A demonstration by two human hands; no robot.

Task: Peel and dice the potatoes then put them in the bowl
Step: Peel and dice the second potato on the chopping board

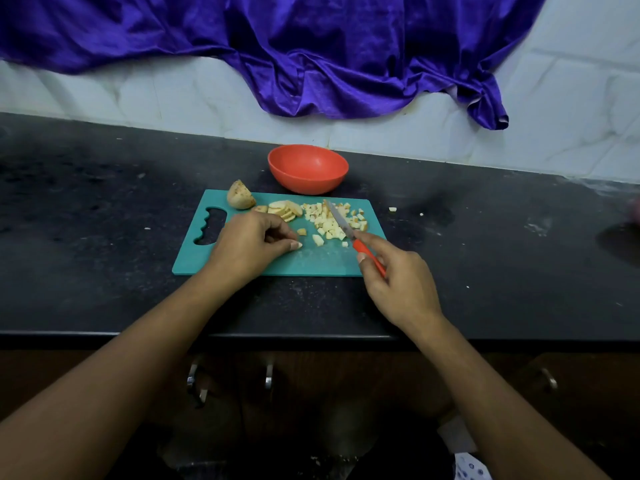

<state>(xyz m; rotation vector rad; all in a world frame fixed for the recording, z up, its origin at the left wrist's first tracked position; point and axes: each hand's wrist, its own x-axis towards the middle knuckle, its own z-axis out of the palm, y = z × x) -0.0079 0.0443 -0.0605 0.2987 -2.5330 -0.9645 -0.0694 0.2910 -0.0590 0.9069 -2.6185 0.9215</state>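
Observation:
A teal cutting board lies on the black counter. On it sit a potato half with skin, a fan of potato slices and a heap of diced potato. My left hand rests on the board with curled fingers, its fingertips close to a single dice piece; it holds nothing that I can see. My right hand grips a red-handled knife, blade pointing into the diced heap. A red bowl stands just behind the board, with nothing visible inside it.
Black counter stretches left and right, with a few potato bits right of the board. White tiled wall and purple cloth rise behind. The counter's front edge runs above cabinet handles.

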